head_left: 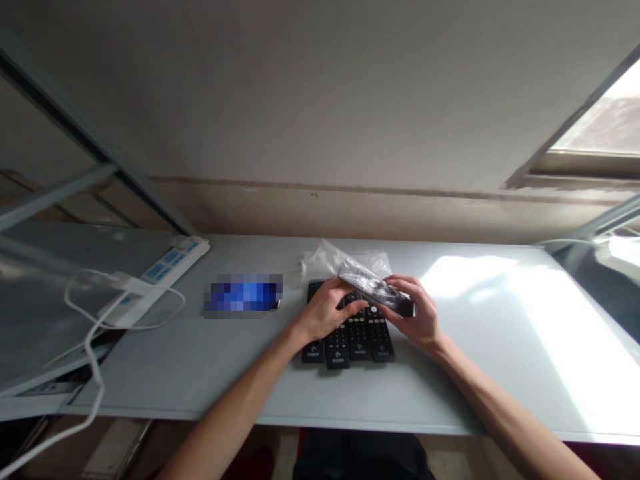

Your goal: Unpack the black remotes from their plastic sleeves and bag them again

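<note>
Several black remote controls (350,340) lie side by side on the pale table (210,373), straight ahead of me. Just above them my right hand (417,313) grips one more black remote (383,293), which sits partly inside a clear plastic bag (345,261). My left hand (327,310) is curled over the near end of that bagged remote, fingers bent and touching it, with its heel resting over the row of remotes. The bag's loose end trails back toward the wall.
A white power strip (160,270) with white cables (90,347) lies at the table's left. A blurred blue object (243,295) sits left of the remotes. A metal shelf frame (100,160) stands at left. Sunlight falls on the table's right side (525,293).
</note>
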The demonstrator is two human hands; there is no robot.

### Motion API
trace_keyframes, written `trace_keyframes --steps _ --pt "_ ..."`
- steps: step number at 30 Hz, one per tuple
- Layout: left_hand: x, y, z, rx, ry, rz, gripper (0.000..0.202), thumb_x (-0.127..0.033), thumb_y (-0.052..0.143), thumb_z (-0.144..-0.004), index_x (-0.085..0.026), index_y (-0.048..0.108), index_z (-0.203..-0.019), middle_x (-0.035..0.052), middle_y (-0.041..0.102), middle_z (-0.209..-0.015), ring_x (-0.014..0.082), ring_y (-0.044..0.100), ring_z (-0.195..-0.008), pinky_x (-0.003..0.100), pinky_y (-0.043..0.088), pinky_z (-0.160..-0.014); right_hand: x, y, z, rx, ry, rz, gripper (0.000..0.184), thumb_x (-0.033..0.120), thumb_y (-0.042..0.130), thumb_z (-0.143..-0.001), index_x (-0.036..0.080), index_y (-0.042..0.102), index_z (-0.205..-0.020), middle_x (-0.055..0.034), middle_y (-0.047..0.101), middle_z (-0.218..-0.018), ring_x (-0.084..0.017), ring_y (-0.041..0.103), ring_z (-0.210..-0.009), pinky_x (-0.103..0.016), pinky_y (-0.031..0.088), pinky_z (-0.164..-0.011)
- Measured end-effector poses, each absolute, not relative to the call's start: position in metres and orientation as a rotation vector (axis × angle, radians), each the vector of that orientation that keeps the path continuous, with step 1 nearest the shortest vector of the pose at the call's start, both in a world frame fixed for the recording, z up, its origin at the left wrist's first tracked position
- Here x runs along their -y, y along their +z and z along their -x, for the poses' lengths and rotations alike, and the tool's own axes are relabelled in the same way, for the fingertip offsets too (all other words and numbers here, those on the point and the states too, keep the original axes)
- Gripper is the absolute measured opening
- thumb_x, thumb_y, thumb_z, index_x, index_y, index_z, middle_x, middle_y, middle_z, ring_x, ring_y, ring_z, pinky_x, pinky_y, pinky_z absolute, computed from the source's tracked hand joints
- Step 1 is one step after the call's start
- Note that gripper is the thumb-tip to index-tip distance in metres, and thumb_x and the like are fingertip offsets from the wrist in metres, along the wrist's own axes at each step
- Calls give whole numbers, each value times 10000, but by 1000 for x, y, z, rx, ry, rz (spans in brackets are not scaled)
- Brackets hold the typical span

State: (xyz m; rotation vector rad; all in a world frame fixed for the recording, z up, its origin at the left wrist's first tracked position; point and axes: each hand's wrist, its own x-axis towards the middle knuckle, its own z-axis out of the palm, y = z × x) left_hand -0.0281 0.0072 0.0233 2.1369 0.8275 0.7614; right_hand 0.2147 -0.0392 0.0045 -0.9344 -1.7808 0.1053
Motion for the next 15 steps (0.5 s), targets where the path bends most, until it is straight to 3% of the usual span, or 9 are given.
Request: trace_keyframes --steps 4,7,12,15 --pt "-9 25 29 -828 845 -1635 613 -737 621 -965 -152 799 -1018 77 788 -908 252 734 -841 360 598 -829 41 3 -215 1841 97 854 591 171 827 -902 284 588 -1431 -119 747 -1231 -275 769 -1098 -438 681 -881" --pt "-11 25 28 -745 938 -1363 535 -671 684 -957 -158 767 -1085 53 777 -900 194 712 -718 295 580 -659 41 0 -217 1893 81 832 628 183 823 -918 301 560 -1475 -126 746 -1282 -275 772 -1116 -432 680 -885" --pt "-13 24 25 -762 1041 -1068 467 -551 822 -896 -154 787 -1139 55 809 -1009 176 759 -773 280 639 -724 37 1 -219 1703 124 1044 553 414 795 -950 279 573 -1438 -160 683 -1370 -324 695 -1243 -540 607 -1014" --pt "-14 23 25 -749 1053 -942 495 -556 865 -855 -149 797 -1126 70 830 -1026 188 787 -784 305 657 -778 31 4 -224 1426 363 1300 380 526 676 -1006 235 664 -1250 -114 733 -1170 -271 718 -1022 -440 610 -872"
